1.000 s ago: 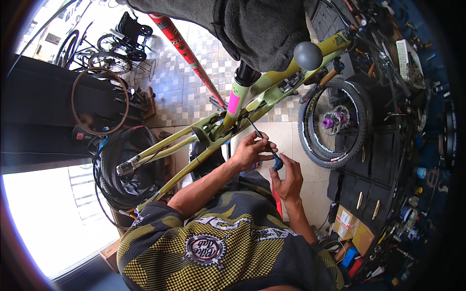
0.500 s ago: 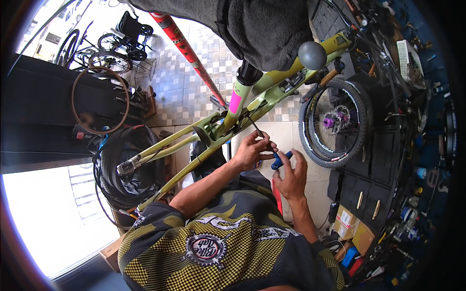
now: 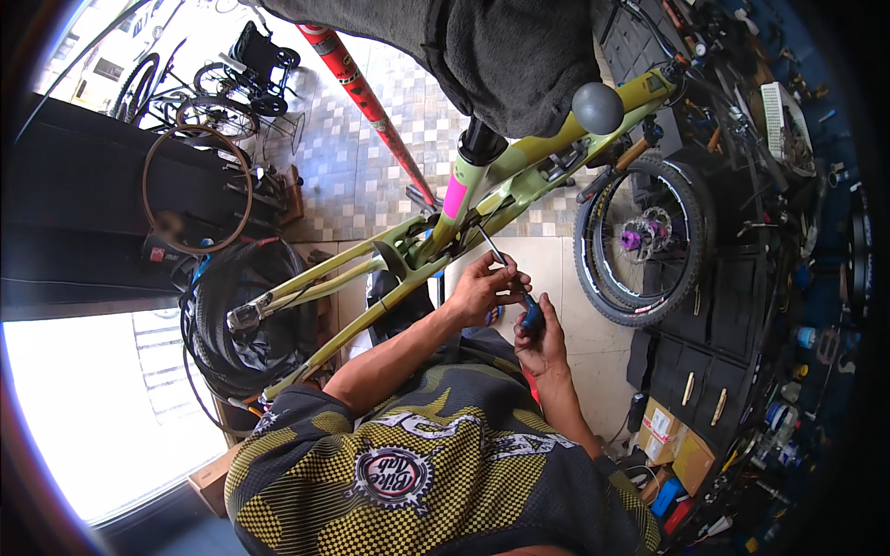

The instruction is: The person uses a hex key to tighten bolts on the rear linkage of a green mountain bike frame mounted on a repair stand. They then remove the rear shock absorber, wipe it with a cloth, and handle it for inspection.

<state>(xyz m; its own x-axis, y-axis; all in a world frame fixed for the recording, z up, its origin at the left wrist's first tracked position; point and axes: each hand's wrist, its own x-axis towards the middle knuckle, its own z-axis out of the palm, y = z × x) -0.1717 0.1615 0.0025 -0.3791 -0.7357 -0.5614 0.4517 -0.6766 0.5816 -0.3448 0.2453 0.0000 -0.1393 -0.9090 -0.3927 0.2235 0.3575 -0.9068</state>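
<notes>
In front of me a yellow-green bicycle frame [image 3: 408, 278] hangs at a slant, its wheels off. A blue-handled hex key [image 3: 532, 318] slopes up to the frame near the foot of the seat tube; its tip is hidden there. My left hand [image 3: 479, 291] pinches the shaft with its fingers. My right hand [image 3: 547, 345], lower and to the right, is closed round the blue handle. A pink patch [image 3: 454, 198] marks the seat tube just above the place where the shaft goes in.
A dark cloth [image 3: 510, 65] covers the frame's top, beside a grey ball [image 3: 597, 108]. A red pole [image 3: 371, 107] stands behind. Wheels [image 3: 640, 241] lean at the right, near a tool-covered wall [image 3: 816, 278]. Tyres [image 3: 246, 324] and a bare rim [image 3: 148, 190] are at left.
My right hand has gone from spread fingers beside the hex key's handle to a grip round it, and the handle has turned. My left hand stays on the shaft. The view has shifted slightly.
</notes>
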